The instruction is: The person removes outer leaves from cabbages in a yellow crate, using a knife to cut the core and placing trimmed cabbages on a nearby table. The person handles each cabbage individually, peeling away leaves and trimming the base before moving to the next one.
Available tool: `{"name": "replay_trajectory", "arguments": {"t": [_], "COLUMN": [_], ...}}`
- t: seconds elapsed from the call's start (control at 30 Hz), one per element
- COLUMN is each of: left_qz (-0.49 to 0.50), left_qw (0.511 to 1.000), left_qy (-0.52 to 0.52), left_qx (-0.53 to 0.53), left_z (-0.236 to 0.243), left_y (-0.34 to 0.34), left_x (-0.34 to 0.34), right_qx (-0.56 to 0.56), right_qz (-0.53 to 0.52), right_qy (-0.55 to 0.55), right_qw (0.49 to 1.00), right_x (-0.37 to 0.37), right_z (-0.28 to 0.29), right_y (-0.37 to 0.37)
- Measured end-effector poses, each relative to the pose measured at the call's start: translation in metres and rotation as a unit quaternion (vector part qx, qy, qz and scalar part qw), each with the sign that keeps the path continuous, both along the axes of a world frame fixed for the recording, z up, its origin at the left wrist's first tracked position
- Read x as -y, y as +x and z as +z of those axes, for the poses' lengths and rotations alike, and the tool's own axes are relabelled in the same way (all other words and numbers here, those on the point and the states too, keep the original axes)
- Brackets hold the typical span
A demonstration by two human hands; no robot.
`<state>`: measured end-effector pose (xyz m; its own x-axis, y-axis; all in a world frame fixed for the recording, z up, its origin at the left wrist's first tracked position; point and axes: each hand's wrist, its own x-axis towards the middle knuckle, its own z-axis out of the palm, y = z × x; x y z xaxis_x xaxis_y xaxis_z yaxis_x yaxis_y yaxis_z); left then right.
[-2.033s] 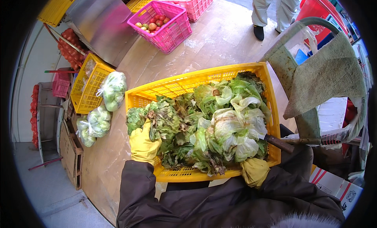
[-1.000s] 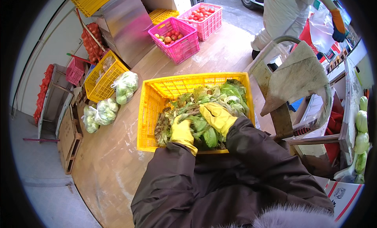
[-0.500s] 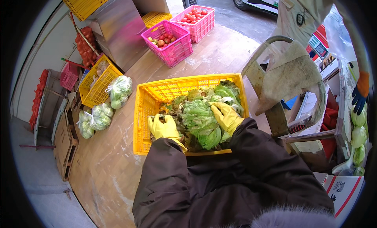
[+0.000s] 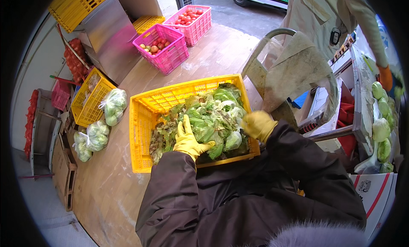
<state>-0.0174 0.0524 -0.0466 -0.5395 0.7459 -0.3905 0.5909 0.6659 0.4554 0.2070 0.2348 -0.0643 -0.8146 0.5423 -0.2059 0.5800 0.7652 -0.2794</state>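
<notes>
A yellow plastic crate (image 4: 140, 140) in front of me holds loose, wilted lettuce leaves (image 4: 208, 110), green, pale and brown at the edges. My left hand (image 4: 188, 141), in a yellow glove, lies on the leaves near the crate's front with its fingers spread. My right hand (image 4: 260, 126), also gloved in yellow, is curled at the right side of the crate beside the leaves; what is in its fingers is hidden or too blurred to name.
Bagged greens (image 4: 113, 106), a yellow crate (image 4: 87, 102) and onion sacks (image 4: 76, 55) are left; tomato crates (image 4: 161, 59) stand behind. A metal chair with a cloth (image 4: 294, 68) stands right, by cabbages (image 4: 381, 130) and a carton (image 4: 370, 196). A co-worker's orange-gloved hand (image 4: 384, 78) hangs at far right.
My left hand has come from the crate's left side onto the middle leaves, fingers now spread. My right hand has moved right, off the leaves' top, and curled. The co-worker's gloved hand is higher.
</notes>
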Motion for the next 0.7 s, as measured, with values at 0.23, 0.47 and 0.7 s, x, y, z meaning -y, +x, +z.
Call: {"name": "replay_trajectory", "arguments": {"t": [0.23,0.47,0.7], "left_qz": [0.061,-0.041,-0.059], "left_qw": [0.995,0.999,0.996], "left_qy": [0.064,-0.011,-0.044], "left_qx": [0.049,0.025,-0.045], "left_z": [0.003,-0.003,0.017], "left_y": [0.005,-0.016,-0.012], "left_x": [0.0,0.001,-0.021], "right_qx": [0.21,0.223,-0.154], "right_qz": [-0.009,0.213,-0.111], "right_qy": [-0.007,-0.033,-0.22], "right_qw": [0.978,0.951,0.957], "right_x": [0.026,-0.011,0.082], "right_z": [-0.023,0.059,0.066], "right_y": [-0.012,0.053,0.041]}}
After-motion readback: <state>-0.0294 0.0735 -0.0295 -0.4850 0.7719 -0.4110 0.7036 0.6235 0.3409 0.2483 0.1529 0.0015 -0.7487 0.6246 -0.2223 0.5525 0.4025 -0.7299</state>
